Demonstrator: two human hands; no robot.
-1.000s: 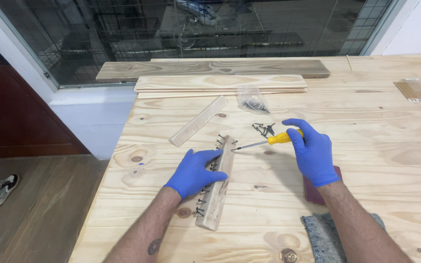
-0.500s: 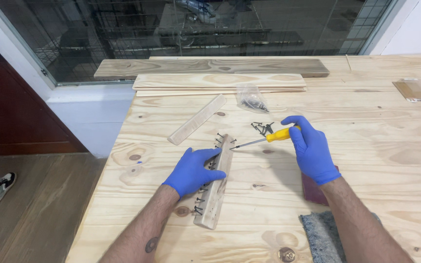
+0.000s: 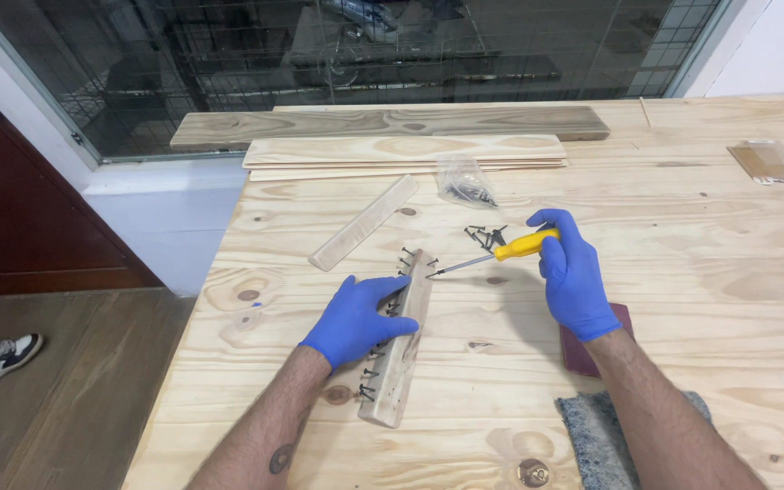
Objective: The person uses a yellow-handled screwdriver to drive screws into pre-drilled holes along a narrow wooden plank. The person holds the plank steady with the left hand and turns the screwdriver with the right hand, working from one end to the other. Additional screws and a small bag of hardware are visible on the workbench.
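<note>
Both of my hands wear blue gloves. My left hand (image 3: 356, 318) lies over a short wooden strip (image 3: 401, 363) on the pine table (image 3: 682, 272) and presses it down. Several dark screws stick out of the strip's side. My right hand (image 3: 575, 277) grips a screwdriver (image 3: 494, 255) with a yellow handle. Its metal tip points left and sits at a screw near the far end of the strip. A small heap of loose dark screws (image 3: 485, 236) lies just behind the screwdriver.
A second wooden strip (image 3: 365, 221) lies at an angle behind the first. A clear bag of screws (image 3: 465, 183), stacked thin boards (image 3: 401, 154) and a thick plank (image 3: 383, 123) are farther back. A dark red block (image 3: 583, 349) and grey felt (image 3: 592, 436) sit near my right arm.
The view has shifted slightly. My right hand has drawn the screwdriver a little nearer, its tip staying at the strip's far end. My left hand stays on the strip.
</note>
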